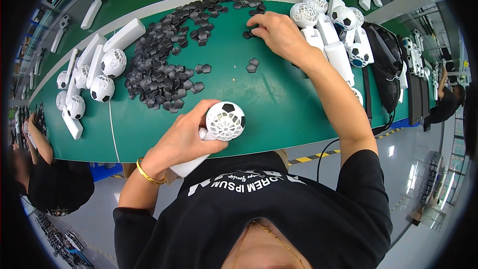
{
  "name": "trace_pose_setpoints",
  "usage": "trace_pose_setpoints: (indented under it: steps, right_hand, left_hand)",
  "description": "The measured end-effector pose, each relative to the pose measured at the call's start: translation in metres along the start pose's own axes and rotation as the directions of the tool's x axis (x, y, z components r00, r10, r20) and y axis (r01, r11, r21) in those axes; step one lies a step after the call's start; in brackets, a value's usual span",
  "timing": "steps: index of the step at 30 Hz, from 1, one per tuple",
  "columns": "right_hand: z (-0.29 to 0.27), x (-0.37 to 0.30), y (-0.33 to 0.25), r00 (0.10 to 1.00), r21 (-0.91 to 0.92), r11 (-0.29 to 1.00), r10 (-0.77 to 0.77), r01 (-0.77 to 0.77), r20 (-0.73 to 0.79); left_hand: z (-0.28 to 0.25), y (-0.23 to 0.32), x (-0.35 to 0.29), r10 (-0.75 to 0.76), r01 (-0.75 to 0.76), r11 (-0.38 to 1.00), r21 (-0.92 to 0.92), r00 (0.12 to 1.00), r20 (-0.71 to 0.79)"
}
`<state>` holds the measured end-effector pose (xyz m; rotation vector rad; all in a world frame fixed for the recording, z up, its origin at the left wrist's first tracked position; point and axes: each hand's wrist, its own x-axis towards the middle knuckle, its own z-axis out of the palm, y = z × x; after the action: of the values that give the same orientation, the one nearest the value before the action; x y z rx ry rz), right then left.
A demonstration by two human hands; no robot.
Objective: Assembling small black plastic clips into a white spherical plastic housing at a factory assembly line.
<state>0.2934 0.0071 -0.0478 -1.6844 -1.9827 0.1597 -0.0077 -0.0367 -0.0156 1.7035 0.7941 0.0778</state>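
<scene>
Head view: I have left hand [180,135] closed round white ball-headed device [225,121], held above near edge of green table [294,114]. Right hand [281,34] reaches toward far edge, fingertips bent at dark pentagon pieces [246,35]; whether one is pinched, I cannot tell. Step appears to be piece pickup; next move likely calls for secure pinch, then carry back to ball.

White unit [225,124]: soccer-ball head with open lattice, black pentagon patches [227,107] top and right; ball faces camera, handle [190,166] slants down-left, gripped in left hand [183,138]. Black pentagon pieces [162,77]: matte, loose, heaped in curved pile; few strays [252,65] apart, some just beside right hand [280,36].
</scene>
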Motion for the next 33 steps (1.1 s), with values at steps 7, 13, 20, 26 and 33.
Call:
trace_pose_setpoints:
  steps: [7, 13, 20, 26, 33]
  right_hand:
    - [-0.002, 0.009, 0.002, 0.992, -0.078, 0.994, -0.062, 0.07, 0.107]
    - [-0.022, 0.018, 0.001, 0.966, -0.084, 0.996, -0.014, 0.037, 0.26]
    - [-0.018, -0.009, -0.018, 0.958, -0.019, 0.989, 0.146, -0.145, 0.245]
    - [-0.015, -0.021, -0.007, 0.952, 0.203, 0.93, 0.298, -0.305, 0.069]
    - [-0.007, -0.016, -0.009, 0.985, 0.136, 0.978, 0.167, -0.16, -0.036]
  left_hand:
    - [-0.008, -0.008, -0.002, 0.105, -0.096, 0.992, 0.079, 0.988, -0.117]
    - [-0.016, 0.003, -0.002, 0.161, -0.124, 0.948, 0.293, 0.982, -0.104]
    - [-0.022, 0.01, 0.001, 0.261, -0.213, 0.779, 0.59, 0.965, 0.004]
    - [-0.023, 0.016, -0.001, 0.232, -0.187, 0.729, 0.658, 0.972, 0.019]
    - [-0.023, 0.018, 0.0, 0.212, -0.167, 0.742, 0.65, 0.977, 0.009]
